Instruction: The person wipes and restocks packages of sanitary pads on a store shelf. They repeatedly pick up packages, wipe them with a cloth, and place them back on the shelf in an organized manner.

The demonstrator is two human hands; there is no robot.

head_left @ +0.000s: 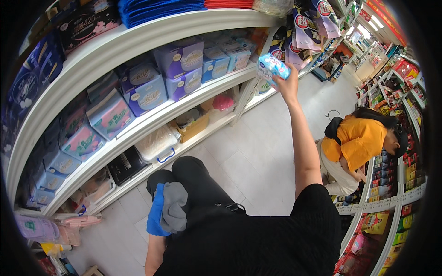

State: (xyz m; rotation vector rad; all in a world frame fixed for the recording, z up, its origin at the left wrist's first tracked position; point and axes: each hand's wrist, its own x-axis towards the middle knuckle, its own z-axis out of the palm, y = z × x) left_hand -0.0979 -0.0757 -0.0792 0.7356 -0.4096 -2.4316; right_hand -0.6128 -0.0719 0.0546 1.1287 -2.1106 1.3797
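Blue-white pack [272, 68] is resting in right hand [287, 84], upper center of frame, near white shelf [184, 24]; grip is wrapping 1 end, spread only to pack width, likely for steadiness. Left hand, lower left-center, is hiding behind blue cloth [156, 212] and gray cloth [175, 207]; can't tell its grip.

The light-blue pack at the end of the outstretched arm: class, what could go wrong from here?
1. The right hand grips the light-blue pack along one side at arm's length, so it might slip and fall to the floor.
2. The purple pouches appear close beside the pack, so a sideways swing could knock them.
3. The grey cloth and blue cloth lie bunched by the knees and might slide off.
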